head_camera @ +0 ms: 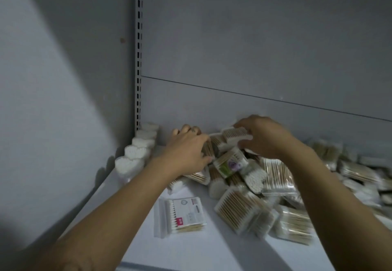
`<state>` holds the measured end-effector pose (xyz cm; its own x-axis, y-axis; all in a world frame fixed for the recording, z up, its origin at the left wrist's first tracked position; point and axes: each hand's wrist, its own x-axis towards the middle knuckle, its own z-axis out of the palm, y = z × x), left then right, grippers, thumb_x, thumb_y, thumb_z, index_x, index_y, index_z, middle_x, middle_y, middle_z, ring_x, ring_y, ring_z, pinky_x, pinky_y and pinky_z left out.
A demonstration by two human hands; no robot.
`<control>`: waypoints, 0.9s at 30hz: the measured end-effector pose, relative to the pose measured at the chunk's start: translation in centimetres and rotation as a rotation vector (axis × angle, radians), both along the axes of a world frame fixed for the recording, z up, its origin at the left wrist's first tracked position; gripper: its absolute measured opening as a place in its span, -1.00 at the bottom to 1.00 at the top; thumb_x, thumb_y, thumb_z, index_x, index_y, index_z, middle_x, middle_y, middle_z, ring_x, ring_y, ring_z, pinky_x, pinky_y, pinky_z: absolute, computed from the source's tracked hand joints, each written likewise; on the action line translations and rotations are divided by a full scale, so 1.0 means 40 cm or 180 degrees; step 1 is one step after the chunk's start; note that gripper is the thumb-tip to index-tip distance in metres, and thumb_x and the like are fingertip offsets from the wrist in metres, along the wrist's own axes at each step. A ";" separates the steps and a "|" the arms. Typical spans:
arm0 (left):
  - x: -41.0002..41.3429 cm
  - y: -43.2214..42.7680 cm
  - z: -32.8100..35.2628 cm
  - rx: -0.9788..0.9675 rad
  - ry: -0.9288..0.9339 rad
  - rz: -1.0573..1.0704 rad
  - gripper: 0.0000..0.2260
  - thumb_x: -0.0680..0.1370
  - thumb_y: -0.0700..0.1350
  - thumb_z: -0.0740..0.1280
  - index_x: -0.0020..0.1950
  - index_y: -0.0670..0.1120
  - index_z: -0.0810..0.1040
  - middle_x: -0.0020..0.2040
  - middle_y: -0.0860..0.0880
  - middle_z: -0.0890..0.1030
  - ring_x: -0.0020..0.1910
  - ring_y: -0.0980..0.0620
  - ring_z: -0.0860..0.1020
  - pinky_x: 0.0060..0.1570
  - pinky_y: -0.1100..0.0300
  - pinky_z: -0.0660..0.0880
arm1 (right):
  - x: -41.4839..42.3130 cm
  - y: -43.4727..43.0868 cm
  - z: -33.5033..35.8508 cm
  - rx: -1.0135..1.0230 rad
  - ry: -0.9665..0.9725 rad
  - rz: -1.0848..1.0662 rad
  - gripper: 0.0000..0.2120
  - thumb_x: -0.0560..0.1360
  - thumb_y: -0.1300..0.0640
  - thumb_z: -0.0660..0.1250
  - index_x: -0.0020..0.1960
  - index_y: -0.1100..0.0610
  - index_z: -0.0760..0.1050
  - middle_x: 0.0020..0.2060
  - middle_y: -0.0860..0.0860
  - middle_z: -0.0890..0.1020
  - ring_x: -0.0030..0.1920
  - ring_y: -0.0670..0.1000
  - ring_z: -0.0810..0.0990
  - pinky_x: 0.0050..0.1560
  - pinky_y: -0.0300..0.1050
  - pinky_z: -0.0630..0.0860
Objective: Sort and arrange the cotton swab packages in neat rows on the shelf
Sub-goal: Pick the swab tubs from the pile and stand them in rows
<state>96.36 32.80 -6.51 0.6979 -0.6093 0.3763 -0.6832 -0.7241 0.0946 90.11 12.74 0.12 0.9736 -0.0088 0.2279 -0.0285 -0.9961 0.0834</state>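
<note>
Cotton swab packages (pixel 135 154), heart-shaped, in neat row along L wall. Left hand (pixel 186 149) just R of row, fingers curled round upright wood-stick packs (pixel 209 151) by back panel. Held pack (pixel 235 133) between hands, long axis approx. L–R, pinched narrow by right hand (pixel 267 137). Loose pile (pixel 275 177) below and to R, unsorted. Judged: next slot beside L-hand stack.
</note>
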 end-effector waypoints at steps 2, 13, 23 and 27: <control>-0.006 -0.015 -0.009 -0.0003 0.0082 -0.0068 -0.53 0.50 0.19 0.30 0.37 0.10 0.37 0.34 0.00 0.40 0.33 -0.07 0.27 0.21 -0.01 0.21 | -0.027 0.013 -0.030 -0.0180 0.0160 0.0085 -0.38 0.41 -0.14 0.43 0.42 -0.10 0.34 0.33 0.03 0.48 0.25 0.10 0.49 0.17 -0.07 0.41; -0.063 -0.035 -0.061 -0.0450 0.0275 -0.0245 -0.49 0.48 0.16 0.37 0.39 0.14 0.34 0.38 0.09 0.34 0.37 0.00 0.25 0.24 0.02 0.13 | -0.047 0.025 -0.102 -0.0669 -0.0076 0.0234 -0.54 0.43 0.06 0.42 0.28 -0.03 0.36 0.29 0.03 0.40 0.26 0.11 0.43 0.25 0.04 0.30; -0.120 -0.113 -0.104 -0.0355 0.0547 -0.0034 -0.45 0.43 0.05 0.35 0.37 -0.04 0.28 0.27 -0.10 0.43 0.27 -0.16 0.40 0.24 -0.10 0.25 | -0.079 0.010 -0.151 0.0078 -0.0626 0.0020 -0.42 0.41 0.05 0.41 0.38 0.02 0.31 0.29 0.08 0.40 0.22 0.17 0.45 0.13 0.03 0.39; -0.120 -0.123 -0.106 -0.0842 0.0781 0.0087 -0.49 0.41 -0.08 0.40 0.32 -0.02 0.32 0.23 -0.12 0.46 0.20 -0.19 0.45 0.11 -0.08 0.38 | -0.100 0.008 -0.168 0.0745 -0.0509 0.0165 -0.47 0.43 0.01 0.43 0.36 0.00 0.36 0.25 -0.01 0.51 0.12 0.05 0.55 -0.02 -0.14 0.37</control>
<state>91.54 27.89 -10.75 0.8017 -0.4932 0.3377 -0.5977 -0.6702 0.4400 86.09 13.07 -6.59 0.9260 -0.0304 0.3762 0.0287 -0.9882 -0.1505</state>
